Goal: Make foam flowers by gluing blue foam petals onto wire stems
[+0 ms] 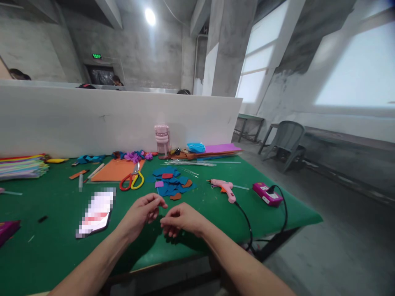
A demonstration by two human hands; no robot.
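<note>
My left hand (143, 211) and my right hand (180, 220) hover close together just above the green table (55, 255), near its front edge. The fingers of both are curled and pinched toward each other; something very small and thin may be between them, but I cannot make it out. A pile of blue felt pieces (169, 183) with a few red, purple and brown scraps lies just beyond the hands. Red and yellow scissors (132, 180) rest to the left of that pile, and a pink glue gun (226, 190) lies to its right.
A phone (95, 213) lies left of my hands. An orange sheet (115, 169), stacked coloured sheets (21, 166), a pink bottle (162, 140) and a magenta power strip (268, 194) with black cable are on the table. A white partition (92, 119) backs it. A grey chair (285, 142) stands to the right.
</note>
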